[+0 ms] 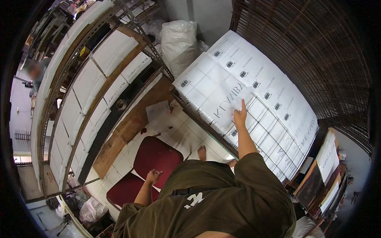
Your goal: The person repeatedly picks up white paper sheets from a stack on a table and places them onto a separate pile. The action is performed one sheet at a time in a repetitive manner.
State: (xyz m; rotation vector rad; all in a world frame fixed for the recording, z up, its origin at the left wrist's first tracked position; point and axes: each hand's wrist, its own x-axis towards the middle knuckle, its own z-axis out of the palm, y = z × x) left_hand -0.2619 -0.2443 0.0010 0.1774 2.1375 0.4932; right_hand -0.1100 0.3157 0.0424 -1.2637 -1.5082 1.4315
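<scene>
My right hand (pixel 240 114) reaches over a broad stack of printed white sheets (pixel 206 79) on a table. Its index finger is stretched out toward dark lettering on the top sheet, and nothing shows in the hand. Whether the fingertip touches the sheet I cannot tell. Beside my forearm, a thin dark wire grid (pixel 266 131) lies over part of the sheets. My left hand (pixel 153 177) hangs low at my side, over a dark red chair seat (pixel 156 156). Its fingers are loosely bent and somewhat apart, with nothing visible in them.
Tall shelving (pixel 81 115) with stacked white sheets curves along the left. A stuffed white plastic sack (pixel 178 43) stands behind the table. Dark wire racks (pixel 309 43) rise at the far right. A loose paper (pixel 158 115) lies on the tiled floor. A person (pixel 37 71) is far left.
</scene>
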